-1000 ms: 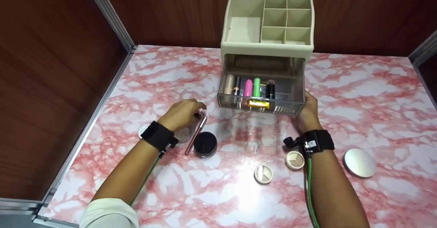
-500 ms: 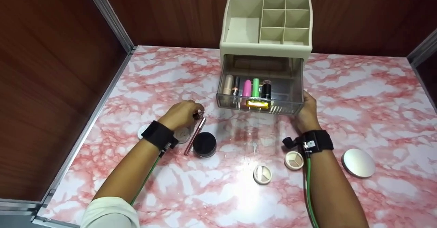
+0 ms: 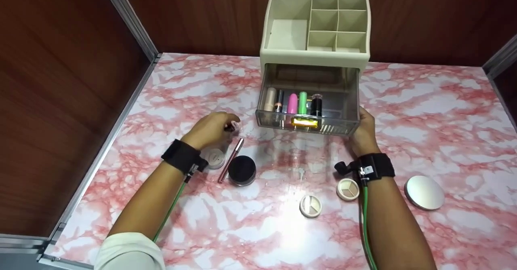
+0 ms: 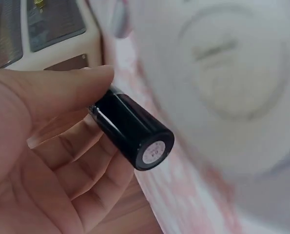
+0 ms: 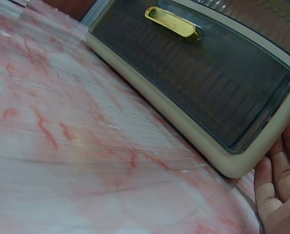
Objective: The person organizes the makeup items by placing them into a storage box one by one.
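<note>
My left hand [image 3: 206,129] pinches a lipstick [image 4: 130,129] between thumb and fingers, just above the table. It has a black base with a round label, and its clear pinkish end shows in the head view. My right hand [image 3: 364,133] lies along the right side of a cream makeup organizer [image 3: 315,58], fingers touching its side in the right wrist view. The organizer's upper drawer [image 3: 345,127] is pulled out. Inside it lie a beige tube [image 3: 270,99], a pink tube [image 3: 292,103], a green tube [image 3: 302,102], a black lipstick [image 3: 316,106] and a slim dark tube [image 3: 278,100].
Near my left wrist are a clear round jar [image 3: 215,158], a slim lip gloss tube [image 3: 231,160] and a black-lidded jar [image 3: 242,170]. Two three-colour round palettes [image 3: 310,206] and a silver round compact [image 3: 424,193] sit nearer and to the right. Wooden panels stand behind and left.
My left hand has lifted a little and moved slightly away from me with the lipstick, baring more of the clear jar. A white round thing left of that wrist is now hidden. My right hand stays put.
</note>
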The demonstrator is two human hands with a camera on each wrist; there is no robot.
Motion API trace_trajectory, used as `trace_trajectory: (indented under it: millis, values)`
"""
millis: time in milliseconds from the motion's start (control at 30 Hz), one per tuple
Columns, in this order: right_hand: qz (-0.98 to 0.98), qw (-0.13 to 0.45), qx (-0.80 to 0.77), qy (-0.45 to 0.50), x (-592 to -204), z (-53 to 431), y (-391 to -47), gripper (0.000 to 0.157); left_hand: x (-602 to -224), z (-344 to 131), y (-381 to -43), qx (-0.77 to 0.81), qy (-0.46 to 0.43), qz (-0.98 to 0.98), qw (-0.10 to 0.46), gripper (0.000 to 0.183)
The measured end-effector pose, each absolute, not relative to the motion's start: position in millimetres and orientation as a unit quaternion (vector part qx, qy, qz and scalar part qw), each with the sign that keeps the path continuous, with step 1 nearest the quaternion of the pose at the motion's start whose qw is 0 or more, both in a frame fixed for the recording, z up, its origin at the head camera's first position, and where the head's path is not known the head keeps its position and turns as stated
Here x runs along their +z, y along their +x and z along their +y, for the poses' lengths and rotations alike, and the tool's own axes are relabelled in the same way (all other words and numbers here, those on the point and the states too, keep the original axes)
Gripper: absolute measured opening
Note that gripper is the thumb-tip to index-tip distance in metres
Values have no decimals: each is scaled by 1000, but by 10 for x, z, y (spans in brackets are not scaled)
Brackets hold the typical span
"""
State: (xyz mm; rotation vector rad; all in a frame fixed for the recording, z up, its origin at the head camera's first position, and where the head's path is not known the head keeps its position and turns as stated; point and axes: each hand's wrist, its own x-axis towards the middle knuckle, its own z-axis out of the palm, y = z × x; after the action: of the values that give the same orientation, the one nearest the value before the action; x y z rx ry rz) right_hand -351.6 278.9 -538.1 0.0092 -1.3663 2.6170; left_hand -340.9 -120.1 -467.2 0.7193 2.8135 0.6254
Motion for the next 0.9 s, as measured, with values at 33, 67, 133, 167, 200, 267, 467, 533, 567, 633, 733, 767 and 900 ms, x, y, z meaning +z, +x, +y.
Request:
trace_trajectory:
  millis: [33,67,133,167,200,267,467,533,567,633,733,767,900]
  values:
    - [-461,101,882,5,-5383,2790,-3517,31,-4643,-1212,-3414,215,240,943,84,43]
    - [-453,97,886,6,-5383,2789,-3520,32,-4612,-1227,-3419,219,241,942,81,43]
    - [-456,97,885,1,-5381,2788,-3523,31,-4537,-1258,-3424,225,238,942,73,43]
    - [-458,95,884,-3,-5380,2787,-3525,32,-4494,-1274,-3425,226,232,944,66,43]
    - [-460,93,883,-6,-5377,2786,-3526,32,-4446,-1288,-3427,229,227,945,59,44]
    - [-459,90,884,-14,-5373,2786,-3528,33,-4334,-1309,-3439,233,221,946,37,45]
    - [-453,75,888,-20,-5361,2792,-3534,39,-3859,-1257,-3395,256,207,943,-45,45]
    - [-458,81,885,-21,-5360,2794,-3535,38,-3681,-1203,-3344,267,209,937,-82,43]
    - [-463,85,882,-20,-5361,2793,-3535,37,-3595,-1172,-3319,272,214,932,-104,42]
    - [-465,88,881,-20,-5361,2794,-3536,35,-3433,-1096,-3268,288,228,920,-139,41]
    - [-462,86,882,-19,-5363,2792,-3535,35,-3223,-950,-3199,305,254,900,-180,40]
    - [-462,83,883,-19,-5363,2791,-3534,36,-3165,-892,-3176,313,261,895,-183,40]
    - [-462,78,883,-14,-5375,2792,-3531,37,-2991,-632,-3104,319,296,884,-172,42]
